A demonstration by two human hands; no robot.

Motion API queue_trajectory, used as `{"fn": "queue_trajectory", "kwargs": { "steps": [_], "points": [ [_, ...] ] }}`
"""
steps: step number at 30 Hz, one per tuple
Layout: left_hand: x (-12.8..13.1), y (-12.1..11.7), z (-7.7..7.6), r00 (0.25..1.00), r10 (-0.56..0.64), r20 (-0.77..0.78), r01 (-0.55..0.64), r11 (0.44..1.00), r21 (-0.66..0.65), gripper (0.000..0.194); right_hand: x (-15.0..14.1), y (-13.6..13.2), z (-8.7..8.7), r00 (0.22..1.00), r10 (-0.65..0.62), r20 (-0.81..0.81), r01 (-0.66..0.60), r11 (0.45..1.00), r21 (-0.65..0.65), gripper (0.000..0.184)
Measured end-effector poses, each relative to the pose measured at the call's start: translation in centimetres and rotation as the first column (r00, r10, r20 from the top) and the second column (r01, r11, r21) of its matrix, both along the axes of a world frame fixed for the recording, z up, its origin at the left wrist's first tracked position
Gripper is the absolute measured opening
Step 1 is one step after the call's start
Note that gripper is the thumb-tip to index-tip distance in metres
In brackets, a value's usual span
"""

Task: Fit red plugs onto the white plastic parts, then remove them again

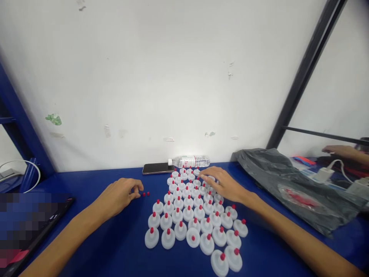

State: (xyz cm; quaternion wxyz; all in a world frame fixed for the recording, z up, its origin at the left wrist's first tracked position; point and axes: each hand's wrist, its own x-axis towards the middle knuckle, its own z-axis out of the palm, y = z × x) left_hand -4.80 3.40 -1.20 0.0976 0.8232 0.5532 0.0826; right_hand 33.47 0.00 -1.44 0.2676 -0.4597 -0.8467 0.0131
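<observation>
White wall [173, 77] rises behind the blue table [115, 238] at which I work. On the table's right side lies a dark grey plastic bag [268, 169], crumpled, with a clear packet [301, 197] (something red shows through it) on top. My right grip [226, 184] reaches over the far right part of the discs, fingers extended toward a red tip; I cannot tell whether they pinch it. My left grip [122, 194] is loosely curled, thumb and forefinger a little apart. Against the wall lies a clear bottle [188, 161], its cap by the right end of a dark phone [158, 168]. White discs [168, 240], each bearing a red tip, spread in crowded rows between my arms. Two small red pieces [144, 194] sit just beside my left fingertips.
</observation>
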Motion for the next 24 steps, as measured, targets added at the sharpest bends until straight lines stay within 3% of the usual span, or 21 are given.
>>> {"fn": "queue_trajectory", "kwargs": {
  "steps": [4,8,13,16,20,24],
  "points": [
    [0.0,0.2,-0.3,0.997,-0.029,0.075,0.029,1.000,0.001,0.024,-0.4,-0.6,-0.1,0.987,0.137,0.087,-0.136,0.990,-0.025,0.041],
    [0.4,-0.1,0.1,0.995,-0.039,0.096,0.041,0.999,-0.020,0.025,-0.4,-0.6,-0.1,0.985,0.135,0.106,-0.132,0.991,-0.036,0.042],
    [1.1,-1.2,1.4,0.998,-0.008,0.062,0.007,1.000,0.013,0.032,-0.4,-0.7,0.4,0.998,0.058,-0.014,-0.057,0.998,0.031,0.030],
    [1.3,-1.5,1.6,0.999,0.019,0.028,-0.022,0.996,0.084,0.043,-0.7,-1.2,0.7,0.997,0.017,-0.081,-0.010,0.996,0.091,0.023],
    [2.0,-2.0,1.4,0.999,0.003,0.046,-0.014,0.971,0.238,0.043,-1.7,-2.4,0.9,0.994,0.098,-0.053,-0.090,0.987,0.132,0.021],
    [4.0,-3.6,1.1,0.973,-0.193,0.124,0.116,0.881,0.459,0.036,-3.1,-4.0,0.7,0.987,0.157,0.016,-0.158,0.975,0.158,0.029]
  ]
}}
